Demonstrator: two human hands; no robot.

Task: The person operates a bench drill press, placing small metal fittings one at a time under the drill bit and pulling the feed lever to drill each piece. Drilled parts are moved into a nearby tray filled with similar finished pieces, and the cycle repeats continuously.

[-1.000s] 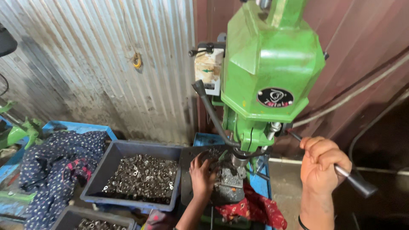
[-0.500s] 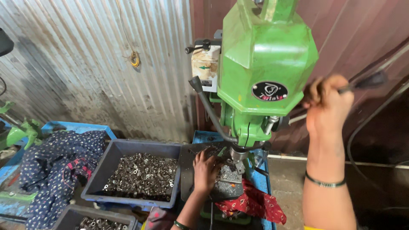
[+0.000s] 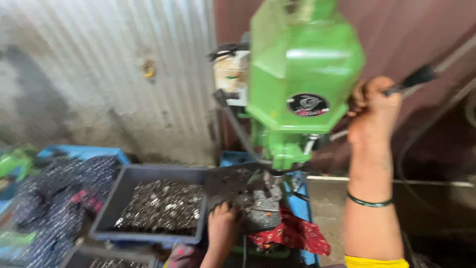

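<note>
Under the green drill press (image 3: 305, 74), the person's left hand (image 3: 223, 223) lay flat, fingers spread, on the dark work plate (image 3: 233, 186) just beside the spindle (image 3: 272, 181); whether it gripped a small part there could not be told through the blur. Right hand (image 3: 374, 111) was raised high and closed firmly round the black-tipped feed lever (image 3: 416, 77), a green bangle (image 3: 369, 202) on the wrist. To do the feed well, the lever likely wanted a slow, even pull, with the left fingers kept off the spindle line. Grey bin (image 3: 148, 173) of small metal pieces (image 3: 163, 203) sat touching the plate's left edge. Red cloth (image 3: 292, 233) lay bunched below the plate on the right. Corrugated wall (image 3: 99, 74) stood close behind. Room was tight on the left against the bin rim; open floor showed only on the right, under the raised forearm.
</note>
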